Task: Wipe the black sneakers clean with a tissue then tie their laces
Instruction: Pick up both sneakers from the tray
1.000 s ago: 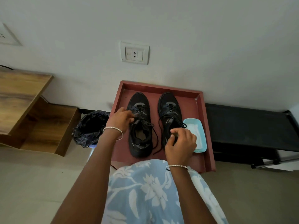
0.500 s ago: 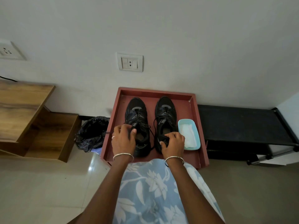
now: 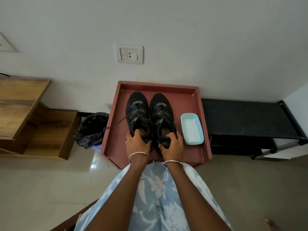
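My left bangle (image 3: 138, 155) and my right bangle (image 3: 173, 162) are thin and shiny. A small ring (image 3: 126, 142) is on my left hand (image 3: 137, 145). My clothes (image 3: 158, 197) are light blue with big white flowers.

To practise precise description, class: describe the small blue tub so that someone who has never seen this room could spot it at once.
Below the wall switch plate sits a red tray against the wall. Inside it, right of the right sneaker, lies a shallow oblong tub. It alone is pale blue and holds white tissue.
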`<state>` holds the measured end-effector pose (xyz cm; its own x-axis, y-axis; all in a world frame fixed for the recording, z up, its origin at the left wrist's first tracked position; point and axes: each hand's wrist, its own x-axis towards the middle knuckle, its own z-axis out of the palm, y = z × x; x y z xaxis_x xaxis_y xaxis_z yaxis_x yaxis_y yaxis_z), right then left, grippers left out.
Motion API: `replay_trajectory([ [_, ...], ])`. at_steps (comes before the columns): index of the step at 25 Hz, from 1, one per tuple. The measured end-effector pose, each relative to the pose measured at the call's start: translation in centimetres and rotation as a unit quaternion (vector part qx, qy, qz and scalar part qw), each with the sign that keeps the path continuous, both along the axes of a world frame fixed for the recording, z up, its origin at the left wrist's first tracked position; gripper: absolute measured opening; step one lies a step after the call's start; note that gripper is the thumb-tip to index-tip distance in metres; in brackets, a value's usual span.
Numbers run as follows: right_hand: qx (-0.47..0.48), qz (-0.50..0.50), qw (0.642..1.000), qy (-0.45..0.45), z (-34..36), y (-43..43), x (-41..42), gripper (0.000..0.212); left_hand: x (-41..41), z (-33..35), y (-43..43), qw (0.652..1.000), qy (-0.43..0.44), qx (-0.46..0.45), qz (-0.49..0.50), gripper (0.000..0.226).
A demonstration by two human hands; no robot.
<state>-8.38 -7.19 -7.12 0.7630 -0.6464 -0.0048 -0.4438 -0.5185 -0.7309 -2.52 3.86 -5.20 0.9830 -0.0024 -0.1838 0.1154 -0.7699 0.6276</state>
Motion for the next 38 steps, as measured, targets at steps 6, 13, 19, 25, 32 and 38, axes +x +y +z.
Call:
replay_trajectory([
  [6,-0.004,-0.032,0.999,-0.034,-2.0,-1.0,1.8,0.038,1.5,-1.9,-1.4,0.998,-0.052,-0.004,0.038,0.035],
  [13,0.006,-0.016,1.000,0.001,2.2,-1.7,2.4,0.039,1.4,2.9,-2.2,0.999,-0.013,0.004,0.040,0.036],
  [19,0.044,-0.035,0.998,0.037,13.7,-3.2,2.4,0.037,1.7,13.6,-3.2,0.999,0.026,0.030,-0.011,0.042],
  [25,0.038,-0.079,0.995,0.040,22.7,-6.8,0.5,0.038,1.2,21.9,-6.2,0.993,0.058,0.052,-0.086,0.043],
  [32,0.024,-0.174,0.984,0.034,25.9,-15.0,-3.0,0.037,-0.1,24.4,-15.5,0.976,0.109,0.023,-0.186,0.036],
  [38,0.034,-0.184,0.977,0.099,23.2,-26.0,-6.2,0.040,-1.9,21.9,-26.7,0.965,0.149,-0.018,-0.216,0.033],
])
